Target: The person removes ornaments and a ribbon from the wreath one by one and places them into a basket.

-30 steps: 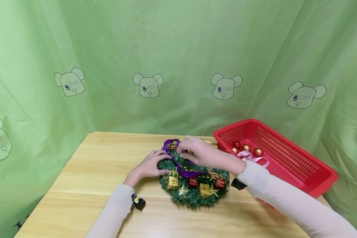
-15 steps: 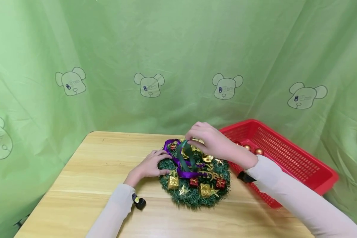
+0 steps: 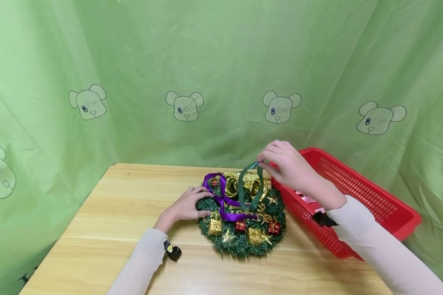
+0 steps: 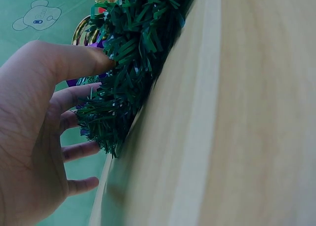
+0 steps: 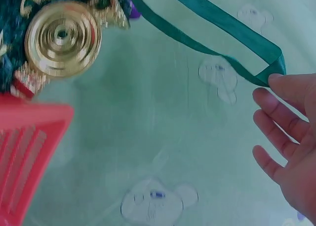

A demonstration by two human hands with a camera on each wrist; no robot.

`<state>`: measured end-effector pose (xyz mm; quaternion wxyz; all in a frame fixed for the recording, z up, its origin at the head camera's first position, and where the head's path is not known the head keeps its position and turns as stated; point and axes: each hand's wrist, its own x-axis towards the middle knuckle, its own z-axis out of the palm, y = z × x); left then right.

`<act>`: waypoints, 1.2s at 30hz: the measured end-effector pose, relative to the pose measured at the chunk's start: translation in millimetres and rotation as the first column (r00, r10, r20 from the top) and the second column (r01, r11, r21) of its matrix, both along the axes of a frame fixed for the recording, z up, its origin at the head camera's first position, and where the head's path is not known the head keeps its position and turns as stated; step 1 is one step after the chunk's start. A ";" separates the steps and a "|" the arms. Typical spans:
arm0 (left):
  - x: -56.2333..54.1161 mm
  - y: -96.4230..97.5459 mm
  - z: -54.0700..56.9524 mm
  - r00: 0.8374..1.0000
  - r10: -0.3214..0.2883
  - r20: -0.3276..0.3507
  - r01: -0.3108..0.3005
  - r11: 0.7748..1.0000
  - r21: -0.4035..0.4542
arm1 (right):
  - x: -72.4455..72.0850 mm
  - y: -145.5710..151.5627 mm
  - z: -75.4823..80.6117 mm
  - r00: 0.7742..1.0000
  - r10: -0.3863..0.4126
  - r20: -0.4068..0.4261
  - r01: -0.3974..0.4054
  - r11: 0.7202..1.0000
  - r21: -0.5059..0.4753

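Observation:
A round green tinsel wreath (image 3: pixel 240 250) lies on the table, trimmed with gold bells (image 3: pixel 231 186), small gift boxes (image 3: pixel 215 227) and gold stars. My left hand (image 3: pixel 186 205) holds its left side, thumb and fingers spread around the edge; the left wrist view shows the thumb on the tinsel (image 4: pixel 133 63). Above the wreath, my right hand (image 3: pixel 293 170) pinches the top of a dark green ribbon loop (image 3: pixel 240 188). In the right wrist view the ribbon (image 5: pixel 232 30) stretches from the thumb and index finger toward the wreath. A purple ribbon (image 3: pixel 232 216) lies across the wreath.
A red plastic basket (image 3: pixel 354 188) stands right of the wreath, close to its edge, with a pink ribbon (image 3: pixel 306 198) inside. Bare wooden tabletop (image 3: pixel 110 213) extends left and in front. A green curtain (image 3: pixel 221 53) printed with bear faces hangs behind.
My right hand has moved up and right from the wreath's middle, drawing the green ribbon into a raised loop. The gold bells have come into sight. My left hand has stayed put.

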<state>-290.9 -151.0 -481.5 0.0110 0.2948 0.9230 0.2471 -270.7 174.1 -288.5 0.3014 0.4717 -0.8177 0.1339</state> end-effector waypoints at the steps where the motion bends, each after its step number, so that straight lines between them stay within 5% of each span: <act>1: 0.4 -0.1 -0.1 1.000 0.001 0.001 -0.001 1.000 -0.001 | -0.8 3.3 0.4 1.000 -0.016 -0.018 0.016 1.000 -0.002; 17: 2.2 0.9 0.7 1.000 0.002 0.014 -0.002 1.000 0.010 | -2.2 43.7 18.9 0.981 -0.088 -0.176 0.062 0.987 -0.145; 36: 0.8 1.4 1.2 1.000 0.000 0.014 -0.001 1.000 0.020 | -3.5 85.3 48.7 0.941 -0.167 -0.294 0.147 0.985 -0.090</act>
